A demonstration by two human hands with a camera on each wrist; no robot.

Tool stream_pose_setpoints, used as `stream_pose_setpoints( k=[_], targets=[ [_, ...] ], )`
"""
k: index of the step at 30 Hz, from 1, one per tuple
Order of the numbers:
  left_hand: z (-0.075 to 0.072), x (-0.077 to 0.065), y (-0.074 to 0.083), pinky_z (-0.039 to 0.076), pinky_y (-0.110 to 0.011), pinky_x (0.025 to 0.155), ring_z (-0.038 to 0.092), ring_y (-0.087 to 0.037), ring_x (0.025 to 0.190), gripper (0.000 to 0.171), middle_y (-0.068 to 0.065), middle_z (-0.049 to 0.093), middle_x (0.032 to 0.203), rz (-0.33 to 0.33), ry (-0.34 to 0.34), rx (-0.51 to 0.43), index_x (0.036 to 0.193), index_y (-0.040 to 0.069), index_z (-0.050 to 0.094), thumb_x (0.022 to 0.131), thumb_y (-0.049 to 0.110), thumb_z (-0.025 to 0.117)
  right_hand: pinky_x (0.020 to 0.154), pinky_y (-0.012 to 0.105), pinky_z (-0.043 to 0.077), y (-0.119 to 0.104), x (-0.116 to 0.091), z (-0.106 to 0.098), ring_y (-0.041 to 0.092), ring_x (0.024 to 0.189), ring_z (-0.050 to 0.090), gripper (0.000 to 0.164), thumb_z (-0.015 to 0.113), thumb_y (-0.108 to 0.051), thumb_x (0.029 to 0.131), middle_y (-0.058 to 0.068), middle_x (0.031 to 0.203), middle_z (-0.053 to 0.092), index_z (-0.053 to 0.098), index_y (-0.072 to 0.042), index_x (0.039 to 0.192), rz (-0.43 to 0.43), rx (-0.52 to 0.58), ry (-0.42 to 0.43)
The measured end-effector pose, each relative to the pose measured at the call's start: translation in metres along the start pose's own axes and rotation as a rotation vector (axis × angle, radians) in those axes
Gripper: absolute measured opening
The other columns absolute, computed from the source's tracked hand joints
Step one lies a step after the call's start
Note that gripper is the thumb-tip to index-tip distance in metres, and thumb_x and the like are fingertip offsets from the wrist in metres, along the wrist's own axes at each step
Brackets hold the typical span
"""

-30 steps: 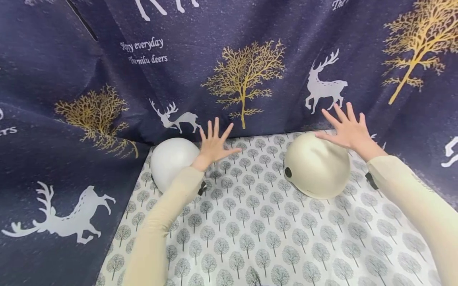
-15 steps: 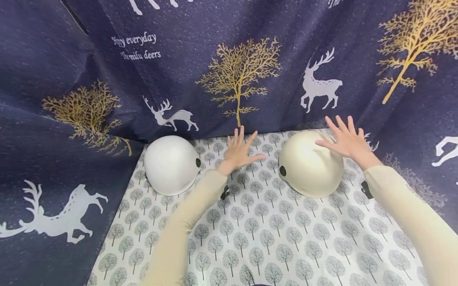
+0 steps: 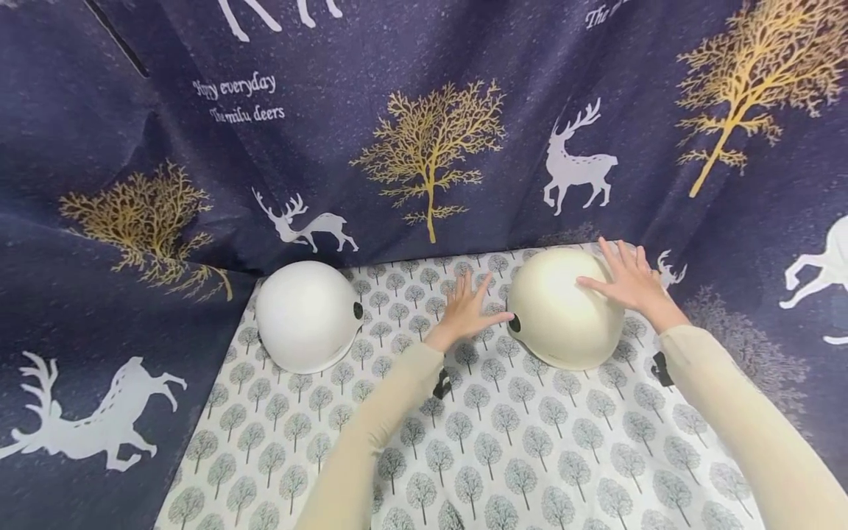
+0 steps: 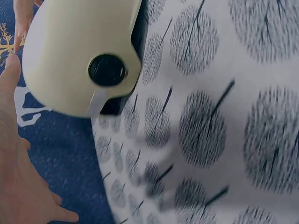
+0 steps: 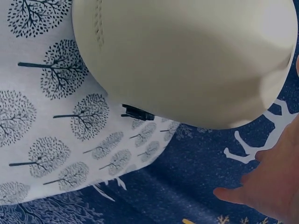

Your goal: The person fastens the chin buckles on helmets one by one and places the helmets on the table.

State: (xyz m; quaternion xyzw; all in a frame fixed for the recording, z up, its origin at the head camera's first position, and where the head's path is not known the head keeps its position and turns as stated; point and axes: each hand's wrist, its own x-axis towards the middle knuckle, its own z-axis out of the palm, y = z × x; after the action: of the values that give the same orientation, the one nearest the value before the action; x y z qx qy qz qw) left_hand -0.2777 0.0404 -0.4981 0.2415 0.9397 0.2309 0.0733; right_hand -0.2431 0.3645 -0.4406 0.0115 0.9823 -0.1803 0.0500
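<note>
Spread-fingered left hand (image 3: 465,314) and right hand (image 3: 631,285), flanking cream helmet (image 3: 562,324), white helmet (image 3: 305,316) well apart

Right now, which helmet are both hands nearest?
The cream helmet, on the right in the head view: the left hand is by its left side, the right hand by its right. The white helmet sits farther left, away from both.

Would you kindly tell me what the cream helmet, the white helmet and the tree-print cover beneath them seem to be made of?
Cream helmet: probably hard plastic, semi-gloss, given its smooth shell and soft highlights.
White helmet: likely similar plastic; smooth and evenly rounded, finish less certain.
Tree-print cover: apparently matte cloth, lacking sharp glare, though coated fabric is possible.
</note>
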Motion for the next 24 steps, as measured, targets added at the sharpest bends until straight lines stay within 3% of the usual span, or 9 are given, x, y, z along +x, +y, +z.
stream_pose_setpoints(
  k=[6, 11, 19, 24],
  targets=[
    [0.024, -0.002, 0.008, 0.013, -0.066, 0.118, -0.001, -0.045, 0.150, 0.099, -0.018, -0.014, 0.163, -0.038, -0.025, -0.119, 0.158, 0.032, 0.001, 0.084, 0.068, 0.058, 0.102, 0.083, 0.000, 0.002, -0.001, 0.010, 0.060, 0.140, -0.017, 0.102, 0.047, -0.071, 0.088, 0.026, 0.160, -0.017, -0.014, -0.025, 0.156, 0.010, 0.051, -0.001],
    [0.041, -0.003, 0.012, 0.016, -0.065, 0.117, 0.002, -0.046, 0.150, 0.101, -0.022, -0.011, 0.163, -0.050, -0.065, -0.162, 0.158, 0.030, 0.000, 0.085, 0.067, 0.058, 0.096, 0.087, 0.000, 0.005, -0.002, 0.017, 0.062, 0.138, -0.018, 0.102, 0.046, -0.070, 0.090, 0.031, 0.157, -0.019, -0.018, -0.024, 0.155, 0.009, 0.107, -0.017],
    [0.054, 0.002, 0.016, 0.021, -0.062, 0.117, 0.017, -0.041, 0.150, 0.103, -0.022, 0.013, 0.162, -0.022, -0.111, -0.305, 0.159, 0.023, -0.002, 0.086, 0.065, 0.059, 0.098, 0.085, -0.002, 0.013, -0.001, 0.027, 0.063, 0.138, -0.018, 0.098, 0.045, -0.066, 0.092, 0.030, 0.157, -0.020, -0.017, -0.021, 0.155, 0.027, 0.200, 0.001],
    [0.060, 0.002, 0.016, 0.025, -0.059, 0.118, 0.027, -0.036, 0.148, 0.103, -0.015, 0.022, 0.162, -0.010, -0.149, -0.368, 0.159, 0.021, -0.001, 0.087, 0.062, 0.060, 0.107, 0.080, 0.004, 0.014, 0.000, 0.035, 0.061, 0.142, -0.005, 0.095, 0.045, -0.061, 0.094, 0.033, 0.158, -0.010, -0.012, -0.016, 0.156, 0.028, 0.289, 0.011]
  ],
)
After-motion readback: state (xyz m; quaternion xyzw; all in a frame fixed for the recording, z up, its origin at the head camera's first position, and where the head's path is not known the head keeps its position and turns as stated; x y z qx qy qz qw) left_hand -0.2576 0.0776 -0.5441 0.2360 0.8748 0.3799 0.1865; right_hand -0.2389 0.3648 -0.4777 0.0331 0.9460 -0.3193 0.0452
